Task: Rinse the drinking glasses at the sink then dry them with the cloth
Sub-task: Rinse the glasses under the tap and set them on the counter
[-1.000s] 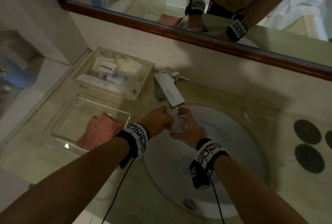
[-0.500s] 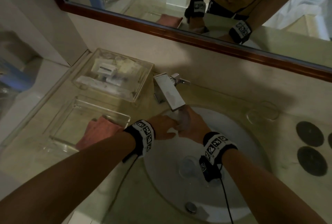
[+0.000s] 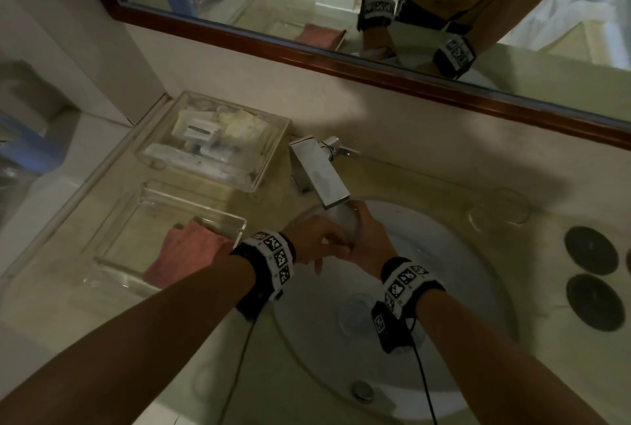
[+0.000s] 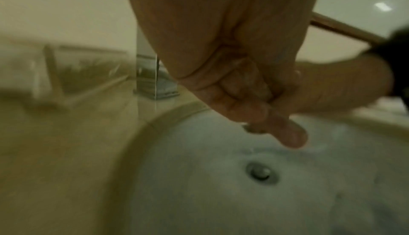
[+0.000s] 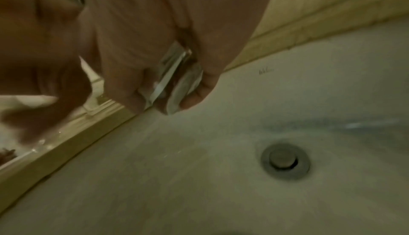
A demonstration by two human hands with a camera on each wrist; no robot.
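Head view: faucet (image 3: 319,173) overhangs held glass (image 3: 346,221); cloth (image 3: 186,252) in tray (image 3: 136,216).

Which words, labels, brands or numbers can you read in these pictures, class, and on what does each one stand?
No text can be read as words.
Sink basin: small dark maker's mark, too blurred to read.
Wristbands: black-and-white square codes only, no words.
Packets in the clear box: labels too small to read.

Over the preceding second, the right hand (image 3: 367,240) raised the drinking glass (image 3: 346,221) up to the faucet (image 3: 319,177) spout; the left hand (image 3: 316,242) slid beneath it, one finger extended downward.
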